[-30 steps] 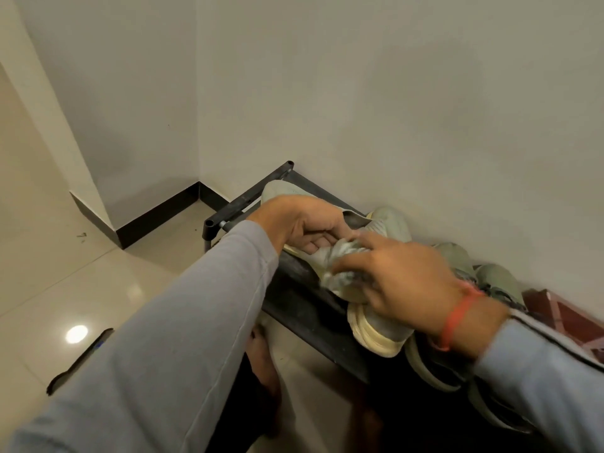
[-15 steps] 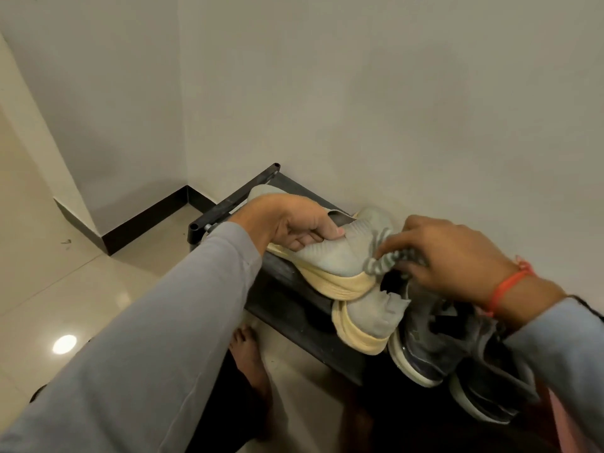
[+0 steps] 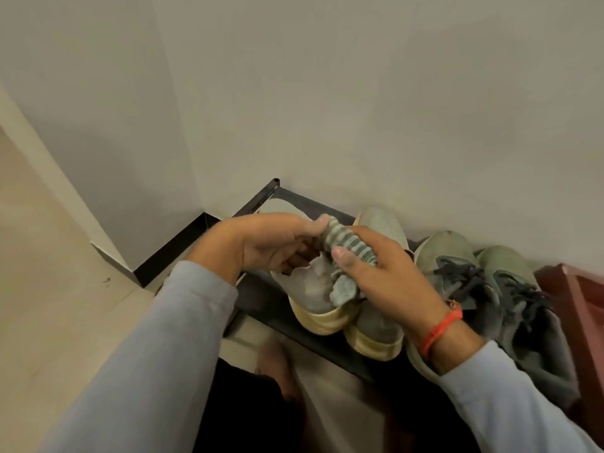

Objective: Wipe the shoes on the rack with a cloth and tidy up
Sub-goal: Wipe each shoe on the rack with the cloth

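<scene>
Setting: we stood over a black shoe rack (image 3: 261, 299) in a plain wall corner, centre frame.
Cloth: our striped cloth (image 3: 346, 253) ran diagonally above the pale sneaker (image 3: 315, 295).
Right hand (image 3: 385, 276): gripped the cloth's lower length, fingers curled.
Left hand (image 3: 274, 246): pinched its upper-left end.
Key relation: sneaker directly below both hands, heel toward us.

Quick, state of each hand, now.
Left hand: holding the top end of the striped cloth.
Right hand: gripping the same cloth.
</scene>
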